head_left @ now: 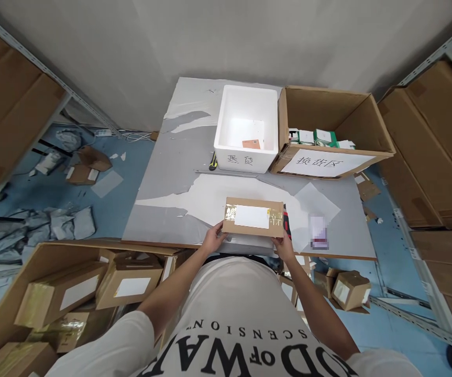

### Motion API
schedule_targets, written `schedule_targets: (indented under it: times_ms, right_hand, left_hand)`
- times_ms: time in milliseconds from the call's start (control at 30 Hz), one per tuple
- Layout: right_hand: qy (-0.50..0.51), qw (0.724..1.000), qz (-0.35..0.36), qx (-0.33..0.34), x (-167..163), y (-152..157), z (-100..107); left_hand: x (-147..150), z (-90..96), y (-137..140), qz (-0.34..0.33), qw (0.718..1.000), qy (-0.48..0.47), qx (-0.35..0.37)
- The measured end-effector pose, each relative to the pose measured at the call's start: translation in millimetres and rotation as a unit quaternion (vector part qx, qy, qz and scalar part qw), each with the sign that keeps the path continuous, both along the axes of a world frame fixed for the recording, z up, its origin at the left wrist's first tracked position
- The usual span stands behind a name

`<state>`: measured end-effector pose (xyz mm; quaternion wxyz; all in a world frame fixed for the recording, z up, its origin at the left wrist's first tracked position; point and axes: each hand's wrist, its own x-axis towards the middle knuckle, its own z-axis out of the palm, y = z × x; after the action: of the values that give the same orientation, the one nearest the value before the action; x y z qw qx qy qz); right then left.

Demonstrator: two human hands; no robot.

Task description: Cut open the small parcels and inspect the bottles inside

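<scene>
A small cardboard box [254, 215], taped at both ends and bearing a blank-looking white label [251, 217], is held level over the near edge of the table. My left hand [213, 238] grips its near left corner, fingers closed around the edge. At the near right corner my right hand [284, 246] grips it the same way. Just beyond the box's right end lies a red and black tool [287, 222], partly covered. To the right, a pale purple package [319, 232], blurred in the picture, lies near a translucent sheet [318, 201].
On the table [158, 173] stand a white foam box [245, 161] with an orange card inside and a large carton [328, 162] holding green-and-white packs. A yellow-black cutter [213, 161] lies beside the foam box. At lower left, a big carton [103, 245] contains several parcels. Shelving flanks both sides.
</scene>
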<state>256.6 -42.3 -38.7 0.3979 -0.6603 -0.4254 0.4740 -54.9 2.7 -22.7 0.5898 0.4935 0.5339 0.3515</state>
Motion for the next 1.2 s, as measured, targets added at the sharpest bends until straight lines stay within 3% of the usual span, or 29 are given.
schedule_targets:
  times_ms: [333, 567, 733, 833, 967, 1200]
  right_hand:
    - [0.008, 0.999, 0.010, -0.048, 3.4, 5.3, 8.8]
    - [0.008, 1.000, 0.016, -0.016, -0.3, 9.0, 24.2]
    - [-0.012, 0.999, 0.035, -0.002, -4.0, 12.6, 48.2]
    - [-0.051, 0.998, 0.027, 0.007, -6.0, 19.1, 62.6]
    - [-0.131, 0.991, 0.018, -0.005, -6.4, 33.6, 71.6]
    - [-0.163, 0.983, 0.021, -0.077, 2.3, 64.7, 60.5]
  left_hand:
    - [0.6, 2.5, -2.2, -0.001, 1.000, -0.004, -0.012]
    - [-4.1, 3.5, 1.9, -0.015, 0.998, 0.049, 0.031]
    - [-13.3, 20.3, 5.9, -0.007, 0.993, 0.101, 0.061]
    - [-13.0, 33.5, 11.1, 0.037, 0.992, 0.099, 0.069]
    - [-5.7, 40.5, 25.4, 0.083, 0.993, 0.085, 0.027]
    - [5.1, 26.2, 48.8, 0.080, 0.996, 0.007, -0.041]
